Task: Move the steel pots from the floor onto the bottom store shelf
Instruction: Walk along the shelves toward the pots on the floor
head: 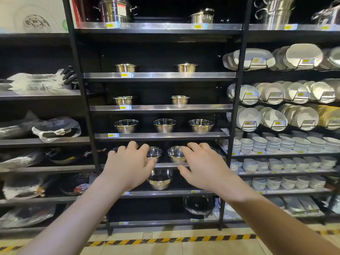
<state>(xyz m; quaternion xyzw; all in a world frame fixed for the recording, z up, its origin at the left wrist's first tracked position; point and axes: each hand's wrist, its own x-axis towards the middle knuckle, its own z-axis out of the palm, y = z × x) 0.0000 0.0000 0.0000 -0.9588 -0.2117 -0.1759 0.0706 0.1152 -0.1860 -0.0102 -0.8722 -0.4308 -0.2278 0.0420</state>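
Both hands out in front of the black shelf rack [81, 100], palms down, fingers loosely spread, gripping nothing. Left hand [128, 164] and right hand [202, 166] hang level with the rack's fourth shelf down, apart from each other. Between and behind them on that shelf: two steel bowls [175, 153]. One shelf lower, a stack of steel pots [160, 180] shows in the gap between the wrists. Bottom shelf [156, 222] holds a dark wrapped pot [197, 205] at its right end, below the right forearm. Striped floor tape [165, 240] runs along the rack's foot.
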